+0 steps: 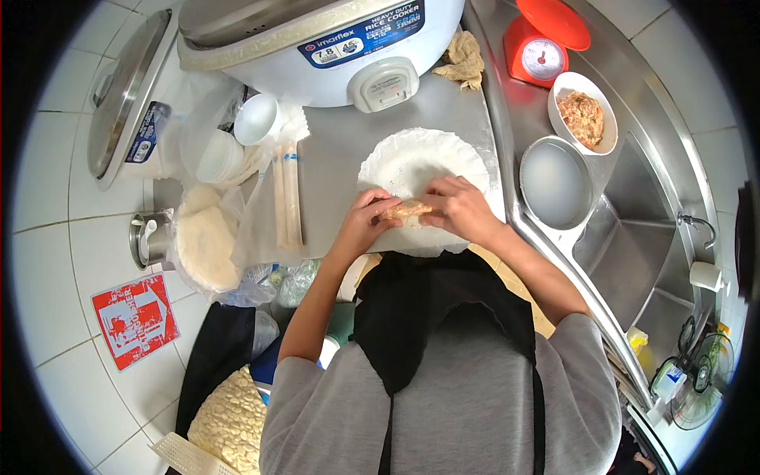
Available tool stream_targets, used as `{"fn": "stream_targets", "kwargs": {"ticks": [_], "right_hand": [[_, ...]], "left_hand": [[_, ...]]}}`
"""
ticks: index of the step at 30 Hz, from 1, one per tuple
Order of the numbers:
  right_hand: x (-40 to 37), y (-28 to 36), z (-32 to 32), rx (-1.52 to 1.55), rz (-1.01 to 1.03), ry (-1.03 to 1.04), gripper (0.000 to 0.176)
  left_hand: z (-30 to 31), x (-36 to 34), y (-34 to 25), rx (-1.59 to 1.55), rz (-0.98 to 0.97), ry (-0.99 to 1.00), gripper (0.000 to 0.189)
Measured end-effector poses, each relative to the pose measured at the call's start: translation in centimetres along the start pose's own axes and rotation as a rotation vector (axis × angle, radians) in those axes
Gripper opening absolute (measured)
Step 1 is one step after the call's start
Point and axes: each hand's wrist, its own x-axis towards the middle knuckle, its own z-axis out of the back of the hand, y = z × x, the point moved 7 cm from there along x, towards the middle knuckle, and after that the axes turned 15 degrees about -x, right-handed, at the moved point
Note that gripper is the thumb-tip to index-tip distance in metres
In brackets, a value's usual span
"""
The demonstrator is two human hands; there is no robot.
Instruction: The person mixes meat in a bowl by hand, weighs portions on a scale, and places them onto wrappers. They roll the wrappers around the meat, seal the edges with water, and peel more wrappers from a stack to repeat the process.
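My left hand point(368, 220) and my right hand point(457, 207) meet at the front edge of the steel counter. Their curled fingers grip the two ends of a spring roll point(408, 209), with brownish meat filling showing between them. Beneath the hands lies a stack of round white wrappers point(408, 154), reaching to the counter's edge. The fingertips partly hide the roll's ends, and how far the wrapper goes round the filling is hard to make out.
A large rice cooker point(324, 63) stands behind the wrappers. Wooden sticks point(287, 198) and bagged wrappers point(207, 241) lie to the left. On the right are a pot of cloudy liquid point(556, 182), a bowl of meat filling point(582, 119), a red scale point(534, 47) and a sink point(625, 214).
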Motion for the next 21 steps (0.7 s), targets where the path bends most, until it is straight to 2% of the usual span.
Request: {"fn": "stream_targets", "kwargs": {"ticks": [5,7,8,10,15,21], "right_hand": [[-2.6,-3.9,2.6,0.016,-0.123,0.025,0.038],[-3.7,-4.8,3.7,0.056,-0.186,0.093,0.038],[-4.0,-5.0,3.6,0.058,-0.185,0.100,0.038],[-4.1,-5.2,3.1,0.057,-0.155,0.092,0.035],[-3.9,-4.7,3.1,0.070,-0.143,0.059,0.035],[-3.5,-4.8,2.4,0.075,-0.142,0.057,0.040]], "left_hand": [[-0.2,0.4,-1.8,0.002,-0.006,0.021,0.045],[-1.4,0.5,-4.2,0.365,-0.179,-0.034,0.045],[-2.1,0.9,-4.3,0.362,-0.174,-0.036,0.045],[-4.3,2.0,-5.0,0.451,-0.284,0.035,0.045],[-7.0,3.4,-4.5,0.468,-0.241,0.060,0.042],[-8.6,4.7,-4.2,0.482,-0.198,-0.005,0.040]]}}
